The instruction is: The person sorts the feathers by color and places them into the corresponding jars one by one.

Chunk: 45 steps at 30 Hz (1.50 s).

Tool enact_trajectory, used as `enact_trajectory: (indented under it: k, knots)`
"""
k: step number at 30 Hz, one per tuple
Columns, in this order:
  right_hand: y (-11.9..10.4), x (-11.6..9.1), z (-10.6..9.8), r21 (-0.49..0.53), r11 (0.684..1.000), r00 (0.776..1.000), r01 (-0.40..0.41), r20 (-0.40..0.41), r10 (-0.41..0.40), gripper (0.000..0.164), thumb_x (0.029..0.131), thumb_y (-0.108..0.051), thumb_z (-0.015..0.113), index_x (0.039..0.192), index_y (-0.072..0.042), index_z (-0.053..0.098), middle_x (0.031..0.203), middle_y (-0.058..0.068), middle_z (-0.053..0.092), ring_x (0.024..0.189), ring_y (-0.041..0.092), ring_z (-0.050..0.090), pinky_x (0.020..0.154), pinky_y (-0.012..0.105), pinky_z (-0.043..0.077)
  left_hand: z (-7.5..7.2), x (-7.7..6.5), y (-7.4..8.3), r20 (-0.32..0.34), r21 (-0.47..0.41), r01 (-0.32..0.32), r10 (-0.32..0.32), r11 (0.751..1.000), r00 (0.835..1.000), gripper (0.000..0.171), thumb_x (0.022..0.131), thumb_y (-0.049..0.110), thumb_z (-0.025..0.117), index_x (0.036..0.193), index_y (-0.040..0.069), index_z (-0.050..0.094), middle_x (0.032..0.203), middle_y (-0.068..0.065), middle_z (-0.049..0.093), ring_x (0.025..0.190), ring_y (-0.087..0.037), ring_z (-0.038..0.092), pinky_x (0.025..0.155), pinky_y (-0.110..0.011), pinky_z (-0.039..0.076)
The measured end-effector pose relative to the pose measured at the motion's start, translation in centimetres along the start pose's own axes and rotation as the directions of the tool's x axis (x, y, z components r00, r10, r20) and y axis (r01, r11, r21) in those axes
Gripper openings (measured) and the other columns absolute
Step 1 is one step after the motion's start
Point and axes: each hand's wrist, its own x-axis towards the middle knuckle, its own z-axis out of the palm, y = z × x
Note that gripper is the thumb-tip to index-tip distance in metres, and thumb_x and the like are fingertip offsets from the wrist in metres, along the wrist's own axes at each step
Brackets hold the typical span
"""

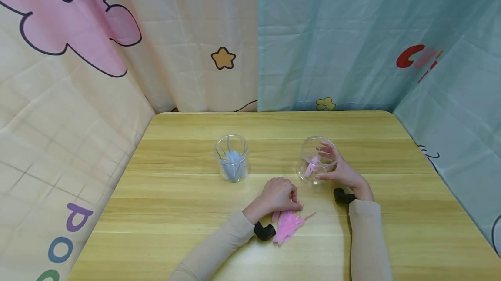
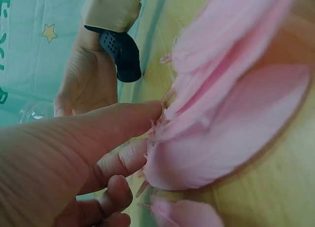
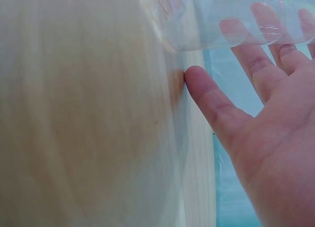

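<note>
Pink and loosely piled: pinching feathers (image 1: 288, 225) near their quill ends with the left hand (image 1: 278, 195), lying low on the worktop (image 1: 176, 205), nearer the camera than both cups. Spreading the right hand (image 1: 343, 173) wide around one side of the right cup (image 1: 318, 166), showing several fingers through its clear wall; leaving firm contact impossible to tell. Containing pink feather (image 1: 311, 167) in that cup too. Showing, farther left, the left cup (image 1: 244, 166) standing upright, holding blue feathers (image 1: 233, 168).

The head view is bright, with soft shadows on the yellow, round-cornered wood-grain table (image 1: 176, 211); 2 wrist views look dimmer, hazy.
</note>
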Motion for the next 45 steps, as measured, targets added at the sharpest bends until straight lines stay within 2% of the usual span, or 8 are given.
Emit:
enact_trajectory:
  k: [11,16,20,26,32,37,42,45]
  knots:
    - [0.1,0.0,-0.1,0.0,1.0,1.0,-0.01,0.002,0.01,0.099,0.072,0.008,0.077,0.147,-0.011,0.016,0.144,0.028,0.023,0.131,0.048,0.02,0.099,0.07,0.014,0.2,0.1,0.1,0.006,0.084,-0.011,0.01,0.996,1.0,0.033,0.076,0.048,0.073,0.055,0.031,0.055,0.059,0.019,0.045,0.063,-0.006,0.045,0.058,-0.02,0.034]
    - [0.2,0.1,-0.2,-0.005,1.0,1.0,-0.003,0.004,0.003,0.1,0.071,0.006,0.079,0.147,-0.013,0.016,0.143,0.029,0.023,0.13,0.049,0.021,0.098,0.07,0.015,-0.2,0.1,-0.2,0.037,-0.049,0.012,-0.011,0.999,0.999,0.027,0.078,0.04,0.073,0.058,0.03,0.06,0.056,0.018,0.047,0.06,-0.004,0.045,0.052,-0.019,0.035]
    - [0.2,0.1,-0.2,-0.001,1.0,1.0,-0.007,0.0,0.007,0.101,0.071,0.007,0.079,0.147,-0.013,0.016,0.144,0.029,0.022,0.131,0.048,0.02,0.098,0.07,0.014,-0.8,0.1,-0.6,0.047,-0.203,0.052,-0.044,0.978,0.998,0.019,0.08,0.033,0.071,0.063,0.027,0.065,0.057,0.017,0.05,0.056,-0.001,0.046,0.051,-0.018,0.036]
    - [0.2,0.0,-0.1,0.006,1.0,1.0,-0.01,-0.001,0.01,0.101,0.071,0.008,0.078,0.147,-0.013,0.016,0.144,0.029,0.023,0.131,0.048,0.02,0.098,0.07,0.014,-2.1,0.5,-1.1,-0.004,-0.433,0.086,-0.098,0.897,0.995,0.014,0.082,0.031,0.071,0.072,0.023,0.069,0.063,0.016,0.054,0.054,-0.001,0.044,0.052,-0.019,0.037]
    - [0.1,0.0,-0.1,0.014,1.0,1.0,-0.017,-0.003,0.017,0.102,0.071,0.007,0.079,0.148,-0.014,0.016,0.144,0.028,0.023,0.131,0.048,0.02,0.099,0.069,0.014,-3.6,1.9,-1.1,-0.158,-0.641,0.012,-0.147,0.768,0.976,0.014,0.085,0.026,0.071,0.078,0.013,0.07,0.067,0.008,0.055,0.06,-0.005,0.046,0.053,-0.02,0.038]
    - [0.3,-0.1,-0.2,0.021,1.0,1.0,-0.01,0.004,0.01,0.101,0.072,0.008,0.077,0.148,-0.015,0.015,0.145,0.028,0.022,0.131,0.048,0.019,0.099,0.07,0.013,-5.5,4.0,-0.4,-0.361,-0.726,-0.144,-0.195,0.672,0.912,0.016,0.087,0.024,0.07,0.084,0.008,0.071,0.071,0.005,0.056,0.066,-0.008,0.048,0.058,-0.022,0.038]
    - [0.3,-0.2,-0.1,0.024,1.0,1.0,-0.017,0.007,0.017,0.101,0.073,0.007,0.077,0.149,-0.014,0.013,0.145,0.027,0.02,0.131,0.048,0.019,0.099,0.069,0.015,-7.4,6.3,0.7,-0.572,-0.704,-0.309,-0.253,0.639,0.78,0.016,0.089,0.022,0.069,0.088,0.006,0.07,0.076,0.002,0.057,0.071,-0.008,0.05,0.061,-0.022,0.037]
    - [0.2,-0.2,0.0,0.017,0.999,0.999,-0.041,0.002,0.041,0.102,0.074,0.005,0.077,0.149,-0.012,0.011,0.145,0.026,0.02,0.131,0.048,0.019,0.099,0.07,0.016,-8.0,7.7,1.1,-0.667,-0.661,-0.389,-0.266,0.642,0.696,0.014,0.089,0.019,0.069,0.088,0.006,0.07,0.076,0.002,0.056,0.071,-0.011,0.049,0.06,-0.022,0.035]
